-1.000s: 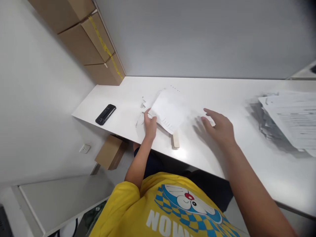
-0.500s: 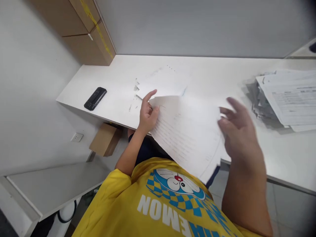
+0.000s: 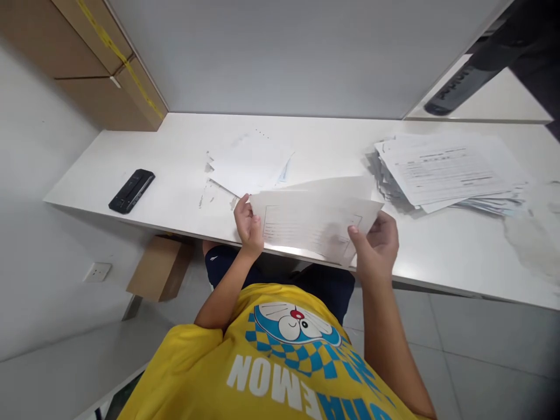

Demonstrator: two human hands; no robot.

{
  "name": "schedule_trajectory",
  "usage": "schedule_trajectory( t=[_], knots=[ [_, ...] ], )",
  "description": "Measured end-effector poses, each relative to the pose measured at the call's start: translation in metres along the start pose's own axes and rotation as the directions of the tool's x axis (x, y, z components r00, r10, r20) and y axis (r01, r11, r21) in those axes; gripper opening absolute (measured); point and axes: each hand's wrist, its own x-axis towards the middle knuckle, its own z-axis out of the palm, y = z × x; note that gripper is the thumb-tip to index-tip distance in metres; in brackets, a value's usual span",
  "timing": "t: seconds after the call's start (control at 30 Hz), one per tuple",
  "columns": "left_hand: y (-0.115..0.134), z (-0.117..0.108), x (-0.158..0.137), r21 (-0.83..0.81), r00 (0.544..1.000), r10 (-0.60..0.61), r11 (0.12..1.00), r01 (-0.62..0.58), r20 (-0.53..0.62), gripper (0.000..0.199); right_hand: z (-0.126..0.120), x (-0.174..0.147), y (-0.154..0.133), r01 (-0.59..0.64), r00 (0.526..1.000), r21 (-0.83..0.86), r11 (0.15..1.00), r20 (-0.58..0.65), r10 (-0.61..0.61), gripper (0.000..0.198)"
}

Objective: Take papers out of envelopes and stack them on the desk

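Observation:
I hold a printed sheet of paper point(image 3: 312, 224) in front of me, above the near edge of the white table point(image 3: 184, 146). My left hand point(image 3: 248, 226) pinches its left edge and my right hand point(image 3: 376, 248) grips its lower right corner. The sheet is bent, its top edge curling away from me. Behind it, a few white sheets point(image 3: 247, 163) lie flat on the table with small paper scraps point(image 3: 209, 169) beside them.
A messy stack of printed papers point(image 3: 446, 169) lies at the right of the table. A black stapler-like device point(image 3: 131, 190) sits at the left. Cardboard boxes point(image 3: 91, 70) stand against the far left wall, another box point(image 3: 160, 268) under the table. A dark object point(image 3: 455, 93) lies on the neighbouring desk.
The left hand lifted the sheet off the table toward me; the right hand, open a second ago, has closed on its right corner. The view swung left, so the stack shows more fully.

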Motion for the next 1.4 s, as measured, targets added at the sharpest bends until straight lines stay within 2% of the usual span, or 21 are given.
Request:
schedule_trajectory(
  t=[0.13,0.2,0.27,0.33,0.43,0.53,0.63,0.73,0.83,0.9,0.97,1.0,1.17,1.3,1.37,1.4],
  knots=[
    [-0.009,-0.002,-0.008,0.034,0.999,0.027,0.999,-0.028,0.027,0.065,-0.001,-0.008,-0.006,-0.006,0.999,-0.022,1.0,-0.054,0.005,0.035],
    [-0.016,-0.003,-0.014,0.067,0.999,0.051,0.996,-0.051,0.011,0.068,0.0,-0.015,-0.01,0.055,0.988,-0.046,0.997,-0.14,-0.061,0.036],
    [-0.023,-0.003,-0.02,0.076,0.994,0.099,0.993,-0.095,-0.04,0.069,0.001,-0.021,-0.012,0.121,0.976,-0.062,0.991,-0.173,-0.13,0.037],
    [-0.028,-0.004,-0.025,0.089,0.989,0.137,0.987,-0.132,-0.047,0.07,0.002,-0.025,-0.011,0.143,0.979,-0.049,0.989,-0.139,-0.148,0.039],
    [-0.032,-0.006,-0.027,0.136,0.985,0.171,0.976,-0.171,0.01,0.07,0.003,-0.027,-0.006,0.13,0.985,-0.033,0.991,-0.113,-0.133,0.046],
    [-0.03,-0.007,-0.024,0.192,0.972,0.236,0.953,-0.233,0.007,0.059,0.002,-0.025,0.003,0.095,0.993,-0.035,0.995,-0.067,-0.097,0.05],
    [-0.022,-0.009,-0.023,0.24,0.957,0.289,0.93,-0.279,-0.007,0.051,-0.008,-0.024,0.009,0.034,0.999,-0.056,0.998,0.023,-0.033,0.044],
    [-0.006,-0.02,-0.03,0.235,0.967,0.255,0.941,-0.242,-0.024,0.05,-0.027,-0.026,0.006,-0.035,0.99,-0.121,0.992,0.131,0.051,0.038],
    [0.014,-0.04,-0.037,0.134,0.985,0.168,0.976,-0.172,0.039,0.05,-0.047,-0.028,-0.007,-0.171,0.942,-0.157,0.973,0.265,0.208,0.032],
    [0.022,-0.055,-0.039,0.098,0.988,0.119,0.987,-0.129,0.095,0.048,-0.056,-0.028,-0.016,-0.311,0.854,-0.19,0.931,0.375,0.361,0.032],
    [0.024,-0.067,-0.039,0.154,0.989,0.067,0.984,-0.087,0.129,0.043,-0.059,-0.026,-0.019,-0.431,0.759,-0.22,0.875,0.435,0.484,0.035],
    [0.023,-0.071,-0.039,0.202,0.989,0.049,0.976,-0.078,0.142,0.039,-0.059,-0.024,-0.018,-0.469,0.733,-0.228,0.853,0.439,0.52,0.036],
    [0.015,-0.071,-0.032,0.326,0.962,0.088,0.93,-0.173,0.259,0.031,-0.058,-0.011,-0.002,-0.494,0.723,-0.269,0.827,0.402,0.563,0.032],
    [0.014,-0.058,-0.022,0.327,0.861,0.16,0.879,-0.347,0.482,0.036,-0.061,-0.004,0.007,-0.541,0.706,-0.251,0.803,0.383,0.596,0.032],
    [0.014,-0.053,-0.022,0.326,0.819,0.202,0.845,-0.423,0.538,0.036,-0.061,-0.003,0.006,-0.575,0.696,-0.257,0.776,0.346,0.63,0.032],
    [0.013,-0.051,-0.023,0.335,0.812,0.223,0.828,-0.45,0.539,0.035,-0.061,-0.003,0.004,-0.59,0.69,-0.264,0.763,0.328,0.646,0.033]
  ],
)
